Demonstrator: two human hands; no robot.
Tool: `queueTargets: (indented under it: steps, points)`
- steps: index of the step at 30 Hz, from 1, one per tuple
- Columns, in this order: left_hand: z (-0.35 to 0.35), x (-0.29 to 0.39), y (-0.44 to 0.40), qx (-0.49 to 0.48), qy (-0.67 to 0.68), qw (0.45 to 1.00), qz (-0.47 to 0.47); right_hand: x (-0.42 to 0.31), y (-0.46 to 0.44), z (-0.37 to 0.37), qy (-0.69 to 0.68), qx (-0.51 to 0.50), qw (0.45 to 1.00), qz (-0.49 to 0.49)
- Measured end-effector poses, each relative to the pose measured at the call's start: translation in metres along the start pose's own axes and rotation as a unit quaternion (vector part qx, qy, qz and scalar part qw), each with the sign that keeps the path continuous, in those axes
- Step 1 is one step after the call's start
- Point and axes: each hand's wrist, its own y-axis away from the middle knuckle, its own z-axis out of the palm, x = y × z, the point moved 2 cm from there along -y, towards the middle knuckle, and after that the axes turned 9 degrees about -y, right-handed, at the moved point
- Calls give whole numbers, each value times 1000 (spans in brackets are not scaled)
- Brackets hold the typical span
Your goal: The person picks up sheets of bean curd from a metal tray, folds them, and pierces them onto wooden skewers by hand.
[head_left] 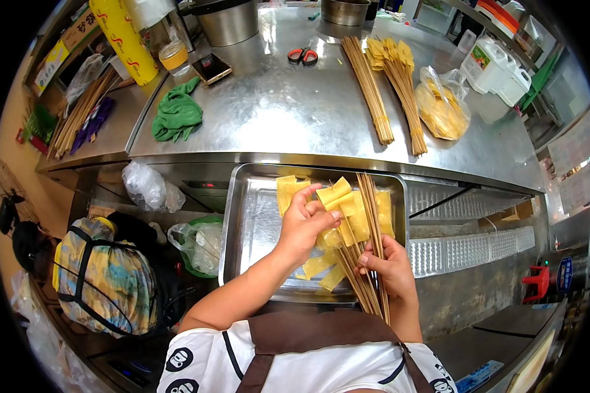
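Note:
My left hand [305,226] is over the metal tray, fingers curled and pinching a folded yellow tofu-skin sheet [335,192]. My right hand [391,267] wraps around a bundle of thin bamboo skewers [368,209] slanting over the tray's right side. Some of the skewers carry yellow sheets near their upper ends. Loose tofu-skin pieces [319,265] lie on the bottom of the tray [250,242], below and between my hands. My fingers partly hide where the held sheet meets the skewers.
On the steel counter [262,98] sit red-handled scissors [303,56], a green cloth [178,111], a phone [212,68], skewer bundles [368,92] and a bag of yellow sheets [443,105]. A patterned backpack [105,278] is at lower left, a bag-lined green basket [200,247] beside the tray.

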Motion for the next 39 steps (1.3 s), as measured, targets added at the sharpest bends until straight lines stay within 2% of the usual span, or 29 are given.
queueTargets:
  steps: [10, 16, 23, 25, 26, 28, 32, 34, 35, 37, 39]
  points:
    - [3, -16, 10, -136, -111, 982, -75, 0, -1, 0, 12, 9, 1000, -7]
    - [7, -14, 14, -164, -146, 972, -82, -1, 0, 1, 12, 13, 1000, -6]
    - [14, -2, 12, -138, -205, 965, -81, -3, 1, 3, 3, 16, 1000, -3]
    - [14, -1, 9, -48, -283, 956, 64, -1, 1, 3, 12, 14, 1000, -13]
    - [12, -1, 8, -48, -283, 956, 65, 0, 2, 3, 12, 13, 1000, -13]
    - [10, -3, 3, -60, -294, 954, -5, -1, 2, 4, 66, 21, 997, -43]
    - [8, -12, -6, -51, -333, 942, 6, -4, 5, 1, 98, 34, 993, -59]
    - [7, -12, -8, -13, -481, 875, 56, -9, 9, 2, 112, 25, 993, -27]
    - [8, -11, -6, -13, -481, 875, 53, -9, 9, 1, 113, 26, 993, -24]
    - [13, -1, -1, 16, -549, 829, 105, -7, 7, 2, -8, -20, 1000, 9]
    - [9, 6, -1, 15, -567, 820, 74, -5, 5, 2, -4, -17, 1000, 6]
